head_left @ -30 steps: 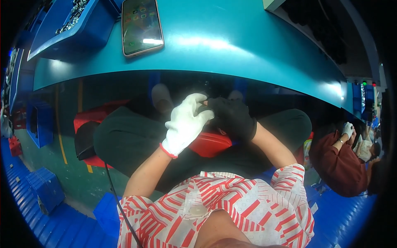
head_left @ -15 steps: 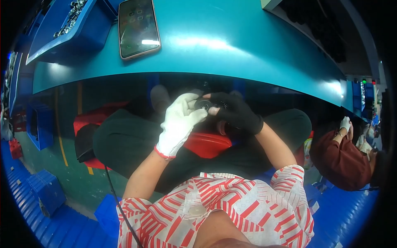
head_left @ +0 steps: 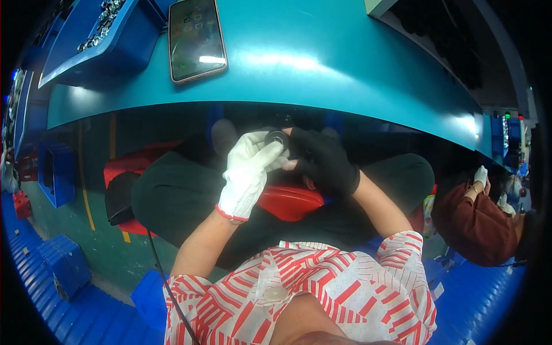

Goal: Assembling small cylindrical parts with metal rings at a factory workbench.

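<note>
disc [head_left: 277, 138], black, pale-centred, is clamped in left hand [head_left: 246, 164], right hand's [head_left: 329, 164] fingertips apart.

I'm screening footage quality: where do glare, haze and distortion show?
Head view: glare streaks the teal tabletop and the phone; haze rims the white-gloved left hand; the black-gloved right hand partly merges into shadow; fisheye bows the tabletop's edge.

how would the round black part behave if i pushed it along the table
The round part would probably roll if stood on edge, given its circular outline. It seems stiff, showing no visible bend in the left hand's grip. Laid flat, it might slide easily, since the table looks smooth and glossy.
</note>
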The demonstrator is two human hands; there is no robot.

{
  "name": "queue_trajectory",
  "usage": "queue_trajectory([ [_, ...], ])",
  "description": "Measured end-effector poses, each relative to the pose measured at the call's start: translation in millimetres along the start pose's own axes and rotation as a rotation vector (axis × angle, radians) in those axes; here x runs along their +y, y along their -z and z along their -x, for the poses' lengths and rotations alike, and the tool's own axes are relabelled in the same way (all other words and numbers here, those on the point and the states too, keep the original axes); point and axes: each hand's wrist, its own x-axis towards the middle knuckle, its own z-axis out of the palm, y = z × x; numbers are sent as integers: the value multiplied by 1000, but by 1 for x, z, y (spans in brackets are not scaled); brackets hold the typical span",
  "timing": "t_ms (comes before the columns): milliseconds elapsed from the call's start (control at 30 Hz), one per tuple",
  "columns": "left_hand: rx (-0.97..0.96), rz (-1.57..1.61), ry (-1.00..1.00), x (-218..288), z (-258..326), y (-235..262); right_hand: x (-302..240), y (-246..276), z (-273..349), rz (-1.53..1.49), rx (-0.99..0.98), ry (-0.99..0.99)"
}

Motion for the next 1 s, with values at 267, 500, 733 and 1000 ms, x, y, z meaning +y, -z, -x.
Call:
queue_trajectory([
  [267, -52, -139, -26, -4, 2, -6, 12, 2, -4, 347, 36, 285],
  [500, 41, -392, -68, -9, 1, -4, 15, -10, -1, 498, 124, 400],
  [733, 0, -227, -15, -3, 3, -6, 11, -6, 1, 325, 124, 283],
  [1000, 66, -344, -86, -8, 1, -1, 13, 7, -4, -94, -63, -48],
])
